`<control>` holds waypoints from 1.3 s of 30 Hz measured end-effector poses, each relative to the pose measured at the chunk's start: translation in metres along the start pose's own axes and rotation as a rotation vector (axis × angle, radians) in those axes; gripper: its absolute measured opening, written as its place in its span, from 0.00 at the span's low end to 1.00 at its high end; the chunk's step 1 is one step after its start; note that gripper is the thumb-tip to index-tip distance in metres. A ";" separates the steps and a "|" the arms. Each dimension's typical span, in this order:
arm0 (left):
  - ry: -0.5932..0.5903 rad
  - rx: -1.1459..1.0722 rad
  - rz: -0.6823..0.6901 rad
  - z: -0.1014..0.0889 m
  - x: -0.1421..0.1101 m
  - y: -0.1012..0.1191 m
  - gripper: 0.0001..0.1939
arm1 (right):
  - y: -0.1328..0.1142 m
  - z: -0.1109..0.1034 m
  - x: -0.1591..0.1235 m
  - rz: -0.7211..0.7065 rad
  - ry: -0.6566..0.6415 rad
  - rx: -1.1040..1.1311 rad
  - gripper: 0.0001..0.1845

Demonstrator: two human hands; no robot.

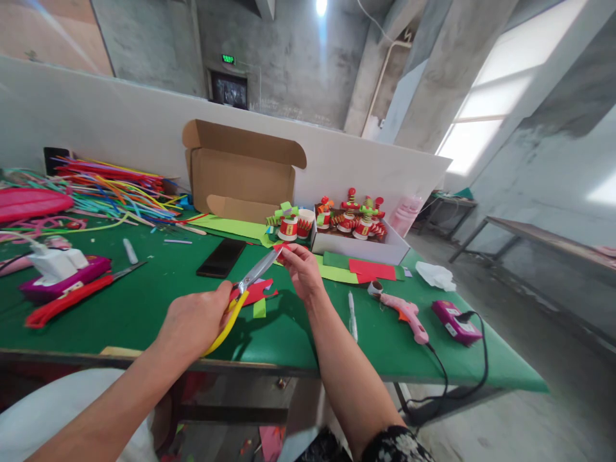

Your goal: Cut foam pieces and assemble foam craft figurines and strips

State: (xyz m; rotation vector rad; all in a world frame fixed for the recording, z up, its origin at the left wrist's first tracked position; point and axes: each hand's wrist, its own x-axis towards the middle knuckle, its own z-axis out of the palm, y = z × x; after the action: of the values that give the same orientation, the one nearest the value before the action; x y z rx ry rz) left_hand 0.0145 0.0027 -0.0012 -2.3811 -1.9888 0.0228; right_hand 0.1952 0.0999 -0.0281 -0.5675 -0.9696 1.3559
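My left hand [192, 321] is wrapped round the yellow handles of a pair of scissors [250, 273], whose metal blades point up and to the right. At the blade tips, my right hand [302, 268] pinches a small piece of red paper [280, 246] between thumb and fingers. Whether the blades are parted there is too small to tell. Below the scissors lie a cut red paper scrap [257, 292] and a small light green paper strip [260, 308] on the green table [178, 321]. A black phone [221, 258] rests just beyond my left hand.
Several red and green paper figures [347, 218] stand in a white box [363, 249], with coloured paper [373, 269] before it. A pink glue gun [407, 314] and a white pen [353, 314] lie right. Red-handled scissors [72, 298], pipe cleaners [120, 189] and an open cardboard box [243, 173] are left.
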 end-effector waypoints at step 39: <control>0.006 0.009 0.005 0.002 0.001 -0.001 0.17 | 0.006 -0.002 0.002 0.028 -0.030 0.023 0.15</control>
State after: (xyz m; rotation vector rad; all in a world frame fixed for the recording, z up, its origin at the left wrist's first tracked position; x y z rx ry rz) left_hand 0.0136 0.0035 -0.0031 -2.3776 -1.9765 0.0240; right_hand 0.1935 0.1030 -0.0334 -0.5461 -0.9724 1.4023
